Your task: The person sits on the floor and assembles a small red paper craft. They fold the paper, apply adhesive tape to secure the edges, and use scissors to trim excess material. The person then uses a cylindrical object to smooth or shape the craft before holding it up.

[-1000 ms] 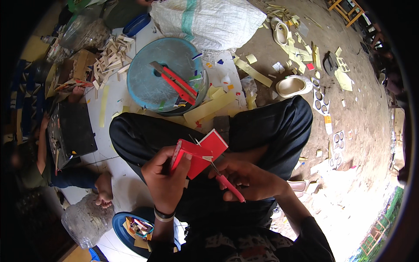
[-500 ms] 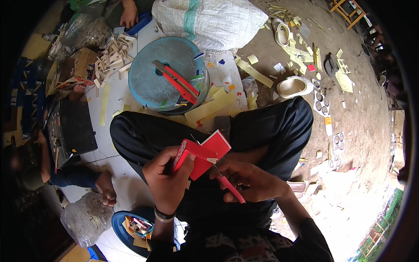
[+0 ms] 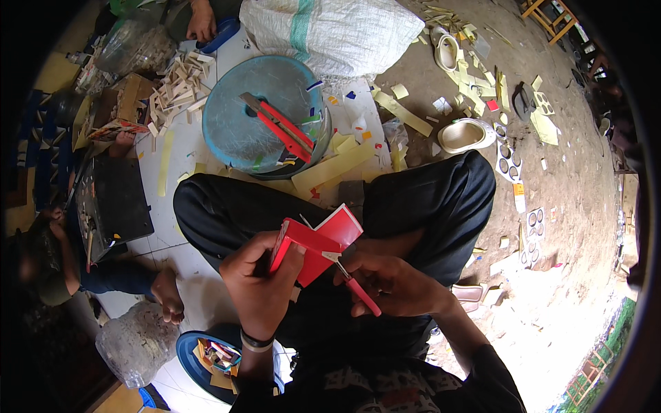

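Observation:
Above my lap, my left hand [image 3: 258,279] grips a folded piece of red cardboard [image 3: 320,268] with white edges, its thumb pressed on the near side. My right hand [image 3: 392,279] is closed round the red handles of a pair of scissors [image 3: 362,297]. The scissors' pivot lies against the cardboard, and a thin dark blade tip pokes out beyond its far edge. Most of the blades are hidden by the cardboard. On a round blue-green tub [image 3: 231,89] in front of my knees rests a red utility knife [image 3: 279,131] with its blade out.
Wooden pieces [image 3: 175,93] lie heaped left of the tub, with a white woven sack [image 3: 330,34] behind it. A blue basin [image 3: 187,354] of scraps stands at my lower left. Co-workers sit at left and top. Pale clogs [image 3: 466,136] and yellow offcuts litter the ground at right.
Both hands have shifted slightly, and the scissors and cardboard with them, a little to the left. The cardboard's upright flap has tilted. The grip of each hand stays the same.

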### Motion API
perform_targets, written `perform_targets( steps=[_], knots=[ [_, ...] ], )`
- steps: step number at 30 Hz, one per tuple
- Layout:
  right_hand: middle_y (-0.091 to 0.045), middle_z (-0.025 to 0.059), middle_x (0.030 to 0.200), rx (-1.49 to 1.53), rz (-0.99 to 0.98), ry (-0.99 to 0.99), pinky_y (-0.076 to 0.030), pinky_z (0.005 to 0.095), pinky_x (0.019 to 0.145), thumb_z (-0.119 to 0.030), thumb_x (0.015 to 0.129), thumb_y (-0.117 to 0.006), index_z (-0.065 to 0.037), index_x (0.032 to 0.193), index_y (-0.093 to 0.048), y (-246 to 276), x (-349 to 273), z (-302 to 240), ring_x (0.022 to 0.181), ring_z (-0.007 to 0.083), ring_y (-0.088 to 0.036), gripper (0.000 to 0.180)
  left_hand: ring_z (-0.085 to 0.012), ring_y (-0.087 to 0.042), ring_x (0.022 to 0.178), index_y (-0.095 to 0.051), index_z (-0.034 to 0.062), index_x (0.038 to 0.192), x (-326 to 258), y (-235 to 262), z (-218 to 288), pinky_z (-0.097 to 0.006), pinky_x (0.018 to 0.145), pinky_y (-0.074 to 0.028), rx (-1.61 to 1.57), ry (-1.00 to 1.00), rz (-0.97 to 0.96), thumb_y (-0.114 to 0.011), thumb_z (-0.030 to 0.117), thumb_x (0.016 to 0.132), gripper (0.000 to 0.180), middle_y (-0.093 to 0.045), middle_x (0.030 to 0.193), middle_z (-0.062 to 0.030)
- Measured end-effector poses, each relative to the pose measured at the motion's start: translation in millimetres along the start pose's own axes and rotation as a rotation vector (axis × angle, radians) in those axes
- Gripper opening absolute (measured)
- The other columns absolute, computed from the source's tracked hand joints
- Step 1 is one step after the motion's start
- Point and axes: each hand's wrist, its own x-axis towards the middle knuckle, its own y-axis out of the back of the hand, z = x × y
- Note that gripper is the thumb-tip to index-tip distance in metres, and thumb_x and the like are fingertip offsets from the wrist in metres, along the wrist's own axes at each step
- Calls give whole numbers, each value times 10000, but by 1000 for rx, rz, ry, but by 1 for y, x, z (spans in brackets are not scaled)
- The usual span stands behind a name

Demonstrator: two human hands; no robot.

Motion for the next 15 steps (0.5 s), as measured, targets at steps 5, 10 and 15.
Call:
perform_targets(
  steps=[5,10,15],
  knots=[
    [-703,-24,839,113,37,26,-451,221,669,-182,907,-888,-63,1333,-624,-5,-1,-1,749,25,-607,515,0,-557,684,-758,-27,980,0,0,0,-192,598,-430,24,-47,-49,-812,-4,917,86,-685,762,17],
    [-663,-43,816,102,48,-14,-457,219,667,-193,900,-898,-75,1366,-622,-9,3,0,750,26,-609,553,-5,-565,653,-757,-25,958,-8,8,4,-195,577,-425,30,68,-79,-818,1,905,86,-680,738,11],
    [-666,-31,891,91,-93,-92,-494,231,703,-208,908,-892,-85,1344,-632,-24,14,19,784,33,-626,522,-3,-564,633,-762,-27,944,-31,29,-8,-206,550,-408,138,164,7,-812,22,911,77,-665,700,22]
  ],
)
